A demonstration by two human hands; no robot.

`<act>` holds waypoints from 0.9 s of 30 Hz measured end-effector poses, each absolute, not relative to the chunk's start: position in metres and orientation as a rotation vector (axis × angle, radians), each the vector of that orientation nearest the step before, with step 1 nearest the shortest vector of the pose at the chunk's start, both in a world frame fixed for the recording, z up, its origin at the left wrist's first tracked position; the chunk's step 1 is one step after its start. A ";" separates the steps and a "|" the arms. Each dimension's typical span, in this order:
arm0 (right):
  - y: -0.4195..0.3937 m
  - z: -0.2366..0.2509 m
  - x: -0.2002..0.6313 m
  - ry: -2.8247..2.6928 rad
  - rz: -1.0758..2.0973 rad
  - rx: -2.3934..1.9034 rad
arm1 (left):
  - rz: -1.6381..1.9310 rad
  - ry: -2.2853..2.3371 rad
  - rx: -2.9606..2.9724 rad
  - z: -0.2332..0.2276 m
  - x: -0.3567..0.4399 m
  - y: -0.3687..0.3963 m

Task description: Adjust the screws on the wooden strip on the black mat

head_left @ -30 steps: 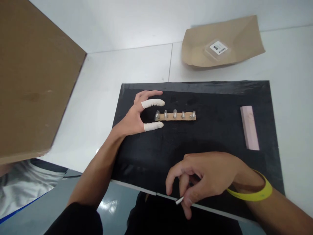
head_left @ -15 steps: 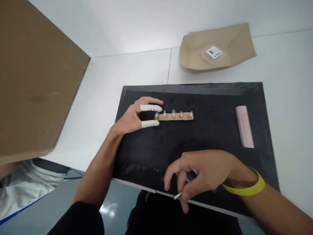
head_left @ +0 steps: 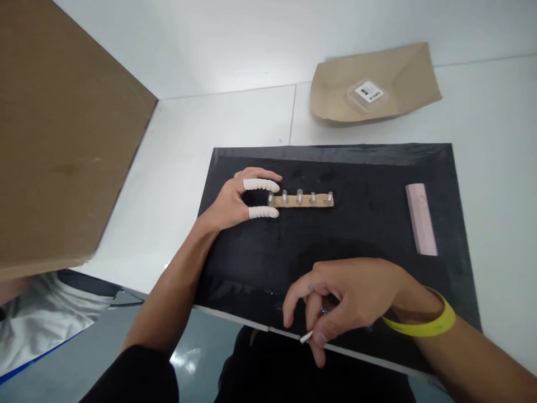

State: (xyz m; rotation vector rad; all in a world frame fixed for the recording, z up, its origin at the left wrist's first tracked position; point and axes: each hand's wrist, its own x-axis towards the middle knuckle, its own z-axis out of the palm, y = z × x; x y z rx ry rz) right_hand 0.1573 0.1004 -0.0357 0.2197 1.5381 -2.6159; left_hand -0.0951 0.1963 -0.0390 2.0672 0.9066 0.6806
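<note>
A tan strip (head_left: pixel 306 204) lies on the black mat, with several small clear pieces (head_left: pixel 299 196) in a row along it, each showing a pale bit inside. At its left end my left hand (head_left: pixel 235 202) is open, its thumb and forefinger in white finger cots, one on each side of the strip. Whether those fingertips touch it I cannot tell. My right hand (head_left: pixel 348 294) is closed around a short, thin white stick (head_left: pixel 306 337) with a dark end, near the table's front edge. A shiny bit shows between its fingers; most of what it holds is hidden.
The black mat (head_left: pixel 369 218) covers the white table's front part. A pink bar-shaped object (head_left: pixel 421 218) lies on its right side. Behind it, a brown paper tray (head_left: pixel 403 67) holds a clear labelled case (head_left: pixel 368 94). A large brown board (head_left: pixel 71 129) stands at left.
My left thumb has slid slightly to the right along the strip's near side. My right hand keeps its pose with the stick. The whole view has shifted a little.
</note>
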 end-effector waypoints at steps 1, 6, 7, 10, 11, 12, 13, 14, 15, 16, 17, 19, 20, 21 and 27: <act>0.101 -0.035 0.157 1.535 -2.614 0.222 | 0.676 0.904 2.058 -0.039 -0.095 0.196; 0.099 -0.036 0.157 1.533 -2.620 0.231 | 0.672 0.913 2.023 -0.043 -0.099 0.197; 0.099 -0.037 0.157 1.530 -2.627 0.228 | 0.659 0.911 2.031 -0.043 -0.100 0.198; 0.098 -0.039 0.157 1.524 -2.650 0.221 | 0.617 0.878 2.075 -0.039 -0.102 0.199; 0.098 -0.039 0.157 1.522 -2.657 0.221 | 0.611 0.870 2.098 -0.035 -0.101 0.199; 0.098 -0.039 0.157 1.519 -2.660 0.218 | 0.595 0.872 2.131 -0.031 -0.100 0.199; 0.099 -0.039 0.157 1.511 -2.661 0.212 | 0.566 0.891 2.181 -0.026 -0.098 0.198; 0.099 -0.039 0.157 1.498 -2.663 0.211 | 0.525 0.924 2.246 -0.020 -0.095 0.197; 0.100 -0.039 0.157 1.484 -2.667 0.210 | 0.468 0.969 2.321 -0.015 -0.092 0.196; 0.100 -0.038 0.157 1.476 -2.669 0.207 | 0.409 1.010 2.393 -0.011 -0.088 0.194; 0.101 -0.038 0.156 1.478 -2.670 0.202 | 0.354 1.039 2.455 -0.007 -0.085 0.192; 0.101 -0.038 0.156 1.507 -2.672 0.177 | 0.305 1.063 2.538 -0.004 -0.079 0.190; 0.102 -0.039 0.156 1.525 -2.675 0.157 | 0.302 1.065 2.559 -0.004 -0.077 0.189; 0.102 -0.040 0.155 1.540 -2.678 0.135 | 0.311 1.069 2.567 -0.005 -0.076 0.189; 0.104 -0.044 0.155 1.640 -2.654 0.071 | 0.355 1.080 2.502 -0.010 -0.072 0.193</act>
